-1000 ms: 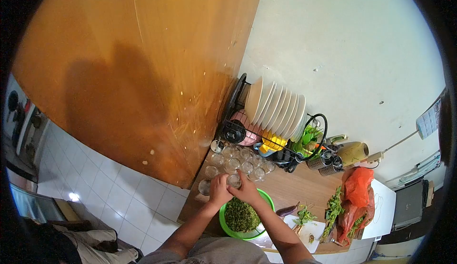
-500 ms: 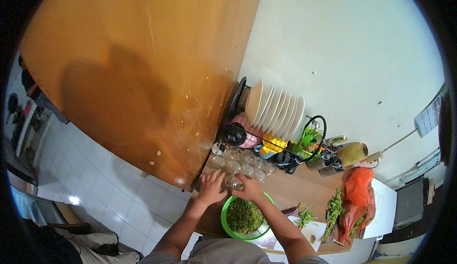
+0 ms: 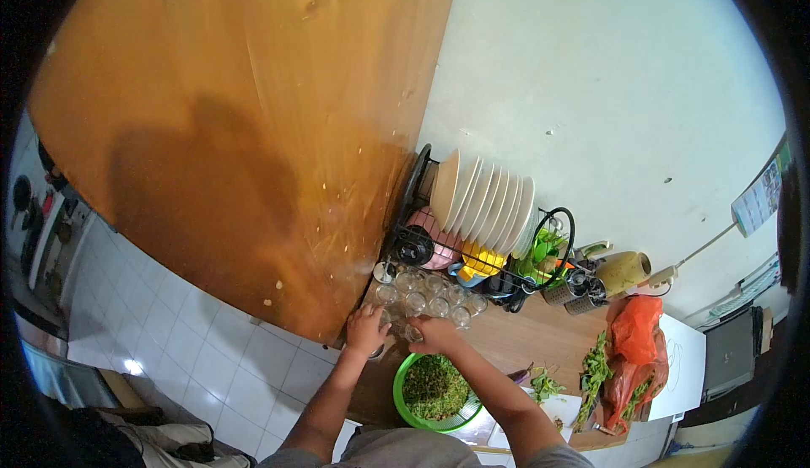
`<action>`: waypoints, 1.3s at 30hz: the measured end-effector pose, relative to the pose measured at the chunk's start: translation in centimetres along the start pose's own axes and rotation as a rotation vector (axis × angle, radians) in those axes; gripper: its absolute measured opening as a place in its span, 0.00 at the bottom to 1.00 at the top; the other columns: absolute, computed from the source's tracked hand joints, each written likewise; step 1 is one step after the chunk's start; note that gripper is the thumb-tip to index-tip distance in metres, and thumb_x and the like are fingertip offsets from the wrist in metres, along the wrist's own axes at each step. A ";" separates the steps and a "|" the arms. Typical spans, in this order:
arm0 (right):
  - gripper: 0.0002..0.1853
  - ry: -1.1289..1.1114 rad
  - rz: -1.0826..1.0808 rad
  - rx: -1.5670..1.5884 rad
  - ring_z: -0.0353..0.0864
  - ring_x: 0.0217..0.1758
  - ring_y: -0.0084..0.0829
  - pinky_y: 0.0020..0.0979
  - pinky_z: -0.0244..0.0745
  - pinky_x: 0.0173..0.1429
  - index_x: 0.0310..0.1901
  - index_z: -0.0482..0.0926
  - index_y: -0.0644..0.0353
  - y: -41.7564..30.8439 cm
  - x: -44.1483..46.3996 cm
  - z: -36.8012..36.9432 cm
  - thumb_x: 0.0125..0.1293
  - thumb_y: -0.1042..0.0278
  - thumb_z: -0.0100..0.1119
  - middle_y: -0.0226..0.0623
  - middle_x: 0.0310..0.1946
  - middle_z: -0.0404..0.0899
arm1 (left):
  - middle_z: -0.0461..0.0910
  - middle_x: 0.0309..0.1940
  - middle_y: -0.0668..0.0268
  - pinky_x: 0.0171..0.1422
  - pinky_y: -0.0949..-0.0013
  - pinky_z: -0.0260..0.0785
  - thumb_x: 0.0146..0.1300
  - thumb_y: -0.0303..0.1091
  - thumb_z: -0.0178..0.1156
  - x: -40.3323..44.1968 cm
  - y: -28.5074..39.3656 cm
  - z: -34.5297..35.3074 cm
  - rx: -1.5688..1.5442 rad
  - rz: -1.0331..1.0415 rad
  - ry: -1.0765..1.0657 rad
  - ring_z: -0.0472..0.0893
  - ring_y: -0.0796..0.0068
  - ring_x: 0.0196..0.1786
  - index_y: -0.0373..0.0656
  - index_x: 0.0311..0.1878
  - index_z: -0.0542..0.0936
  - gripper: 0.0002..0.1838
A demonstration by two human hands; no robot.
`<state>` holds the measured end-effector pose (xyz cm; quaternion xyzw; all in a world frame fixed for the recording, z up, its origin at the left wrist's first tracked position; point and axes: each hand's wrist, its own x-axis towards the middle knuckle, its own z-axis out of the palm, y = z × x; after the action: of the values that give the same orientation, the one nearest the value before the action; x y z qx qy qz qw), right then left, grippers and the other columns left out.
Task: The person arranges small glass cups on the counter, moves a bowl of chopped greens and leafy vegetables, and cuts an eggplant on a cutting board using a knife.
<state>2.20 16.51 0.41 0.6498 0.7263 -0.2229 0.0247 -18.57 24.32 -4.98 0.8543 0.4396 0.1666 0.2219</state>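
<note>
My left hand [image 3: 366, 331] is curled around a clear glass [image 3: 386, 319] at the left end of the counter, and the palm hides part of it. Just to the right, my right hand [image 3: 436, 334] grips another clear glass [image 3: 413, 331] between thumb and fingers. Beyond both hands several upturned-looking glasses [image 3: 415, 303] stand close together in rows. Right below my right hand, a green basket [image 3: 402, 404] holds a heap of chopped green leaves [image 3: 434, 388].
Behind the glasses stands a black dish rack [image 3: 560, 212] with white plates [image 3: 485, 202]. A wooden panel [image 3: 253, 147] rises at left. To the right lie a purple eggplant [image 3: 521, 375], leafy stems [image 3: 595, 379], a white board [image 3: 560, 406] and a red plastic bag [image 3: 634, 333].
My left hand has gone from spread fingers to closing around a glass. My right hand still holds its glass and has shifted slightly.
</note>
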 end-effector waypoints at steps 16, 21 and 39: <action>0.40 -0.121 0.014 -0.024 0.84 0.48 0.49 0.49 0.79 0.49 0.64 0.75 0.48 0.6 1.7 1.4 0.48 0.43 0.71 0.46 0.47 0.83 | 0.77 0.48 0.55 0.53 0.47 0.65 0.59 0.55 0.67 0.2 1.6 0.8 0.065 -0.093 0.131 0.77 0.51 0.53 0.45 0.55 0.78 0.28; 0.40 -0.106 -0.018 0.047 0.83 0.49 0.51 0.49 0.79 0.51 0.66 0.73 0.49 1.9 2.6 3.6 0.49 0.48 0.71 0.49 0.51 0.81 | 0.77 0.48 0.56 0.54 0.46 0.65 0.59 0.55 0.66 0.1 1.8 1.2 0.103 -0.134 0.132 0.77 0.50 0.53 0.44 0.54 0.77 0.28; 0.31 0.131 0.188 0.402 0.81 0.46 0.63 0.56 0.76 0.49 0.59 0.61 0.58 -0.2 0.7 4.7 0.62 0.56 0.67 0.64 0.51 0.76 | 0.77 0.50 0.52 0.59 0.44 0.65 0.54 0.45 0.68 -0.7 2.6 0.8 -0.013 -0.133 0.100 0.76 0.46 0.56 0.46 0.57 0.78 0.27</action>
<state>0.75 15.47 -3.97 0.7194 0.6037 -0.3173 -0.1317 -16.81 22.23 -4.31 0.8122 0.5049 0.1968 0.2158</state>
